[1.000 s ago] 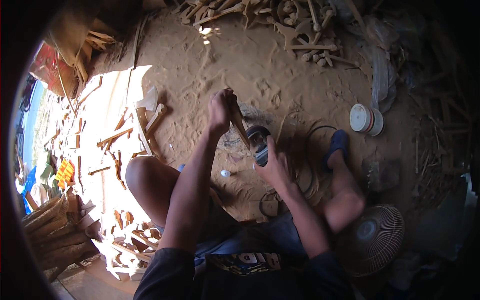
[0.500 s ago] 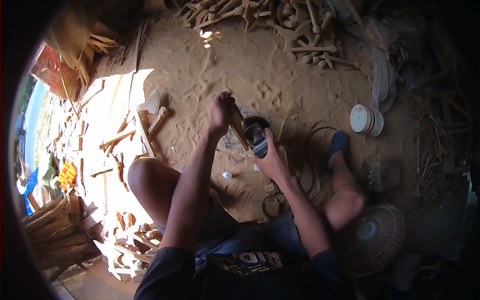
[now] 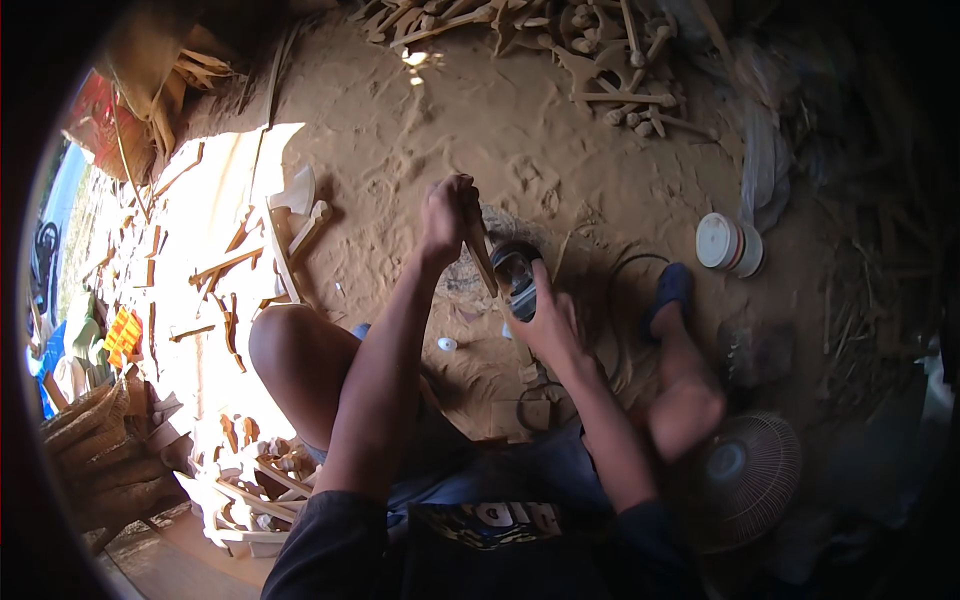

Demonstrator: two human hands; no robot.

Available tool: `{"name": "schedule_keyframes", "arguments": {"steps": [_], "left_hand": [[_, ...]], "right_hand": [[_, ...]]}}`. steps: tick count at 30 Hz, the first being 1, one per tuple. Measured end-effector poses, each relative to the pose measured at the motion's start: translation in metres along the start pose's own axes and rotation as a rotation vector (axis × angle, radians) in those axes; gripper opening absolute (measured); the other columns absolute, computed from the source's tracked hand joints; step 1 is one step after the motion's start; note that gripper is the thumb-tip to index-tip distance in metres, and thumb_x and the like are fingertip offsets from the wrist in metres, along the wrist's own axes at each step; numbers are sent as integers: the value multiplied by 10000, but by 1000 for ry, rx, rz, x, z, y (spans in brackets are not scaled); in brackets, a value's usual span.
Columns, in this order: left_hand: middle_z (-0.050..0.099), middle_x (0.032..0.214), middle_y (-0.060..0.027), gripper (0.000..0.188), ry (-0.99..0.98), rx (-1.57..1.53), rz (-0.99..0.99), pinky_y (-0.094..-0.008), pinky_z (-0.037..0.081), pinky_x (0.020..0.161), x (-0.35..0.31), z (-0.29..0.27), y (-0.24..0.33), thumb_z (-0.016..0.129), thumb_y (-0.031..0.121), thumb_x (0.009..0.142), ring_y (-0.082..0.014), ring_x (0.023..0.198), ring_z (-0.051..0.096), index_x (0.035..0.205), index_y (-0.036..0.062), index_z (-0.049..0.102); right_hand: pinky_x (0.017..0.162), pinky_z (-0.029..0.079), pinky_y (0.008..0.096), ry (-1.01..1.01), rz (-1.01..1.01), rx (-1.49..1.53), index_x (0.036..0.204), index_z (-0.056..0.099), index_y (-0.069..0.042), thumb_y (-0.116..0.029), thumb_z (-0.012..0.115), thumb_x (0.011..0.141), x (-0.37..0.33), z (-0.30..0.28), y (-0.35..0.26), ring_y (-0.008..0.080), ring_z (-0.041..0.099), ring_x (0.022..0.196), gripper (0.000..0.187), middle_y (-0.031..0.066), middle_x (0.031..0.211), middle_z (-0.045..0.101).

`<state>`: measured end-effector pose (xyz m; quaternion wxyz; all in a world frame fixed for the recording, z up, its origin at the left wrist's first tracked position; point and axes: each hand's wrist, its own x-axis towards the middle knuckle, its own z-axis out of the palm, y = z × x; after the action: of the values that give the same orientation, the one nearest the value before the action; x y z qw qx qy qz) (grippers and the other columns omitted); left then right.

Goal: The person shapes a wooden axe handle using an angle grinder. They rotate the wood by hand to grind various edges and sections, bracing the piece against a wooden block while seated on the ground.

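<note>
My left hand (image 3: 447,222) is closed round the upper end of a tapered tan wooden piece (image 3: 480,255), which slants down toward the right. In my right hand (image 3: 550,322) is a dark, corded angle grinder (image 3: 519,285), its round head up against or very close to the piece's right side. Whether the two touch is hard to tell. Both are held over a greyish round patch (image 3: 463,285) on the sandy ground, between my bent legs. The fingertips of my left hand are partly hidden behind its back.
Piles of tan bone-like pieces lie at the far side (image 3: 585,70) and lower left (image 3: 250,490). A white lidded tub (image 3: 728,243) stands to the right, a round fan (image 3: 745,480) near my right knee. The cable (image 3: 612,300) curves beside my right foot. A small white object (image 3: 447,344) lies between my legs.
The wooden piece and my left hand have shifted slightly upward, and the piece stands a little differently against the grinder. Both hands keep their hold. The whole view has moved slightly.
</note>
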<state>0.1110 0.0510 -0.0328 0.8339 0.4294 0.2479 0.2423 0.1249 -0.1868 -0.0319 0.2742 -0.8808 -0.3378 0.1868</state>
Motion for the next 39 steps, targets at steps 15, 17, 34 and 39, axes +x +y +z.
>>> {"name": "schedule_keyframes", "arguments": {"steps": [15,17,34,39], "left_hand": [[292,624,38,296,-32,-50,-69,-339,290,589,-4,-18,13,423,129,951,-140,580,291,675,204,347],[318,616,28,320,-44,-73,-56,-348,299,575,1,-29,14,454,156,975,-142,564,306,668,181,371],[356,602,9,312,-80,-133,-65,-346,363,593,14,-42,17,500,188,993,-163,550,362,691,158,425],[685,730,-112,384,174,457,51,-393,536,685,15,-22,34,585,332,1009,-210,675,648,834,0,664]], "right_hand": [[1081,488,425,113,-73,517,1535,351,28,-197,861,741,26,15,18,341,623,1240,970,247,1327,607],[1058,501,416,126,-96,536,1490,410,19,-190,888,725,32,21,18,300,638,1199,926,212,1289,630],[967,537,363,64,12,371,1411,494,34,-149,897,710,-38,-38,37,207,680,1059,829,148,1153,688],[983,537,392,187,113,487,1477,423,58,-185,876,728,-35,-72,52,269,688,1100,908,208,1242,664]]}}
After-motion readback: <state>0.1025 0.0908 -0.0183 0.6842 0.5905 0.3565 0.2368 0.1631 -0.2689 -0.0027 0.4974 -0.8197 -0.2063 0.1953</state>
